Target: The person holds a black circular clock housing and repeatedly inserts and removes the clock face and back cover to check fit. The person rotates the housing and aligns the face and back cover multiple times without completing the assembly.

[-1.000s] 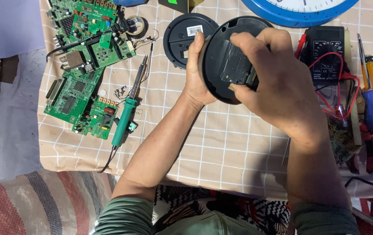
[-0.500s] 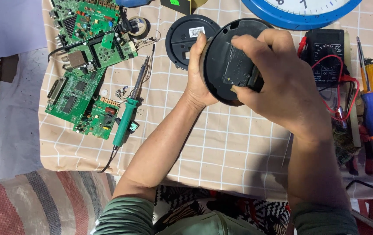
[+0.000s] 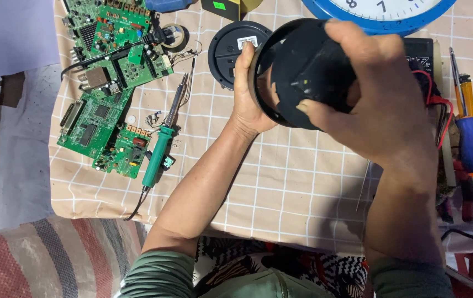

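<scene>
I hold a round black disc up over the table, near 12 o'clock. My left hand cups its rim at 9 o'clock & my right hand grips its back w/ fingers bent. It looks light, hard plastic, maybe easy to crack, so the rim is the best spot to hold. A 2nd black disc lies at 11 o'clock w/ a small white sticker. A green tag sits at 12.

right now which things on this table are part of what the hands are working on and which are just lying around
In hand: round black casing, gripped by left hand and right hand.

Lying about: black disc, green circuit boards, soldering iron, blue clock, screwdriver.
</scene>
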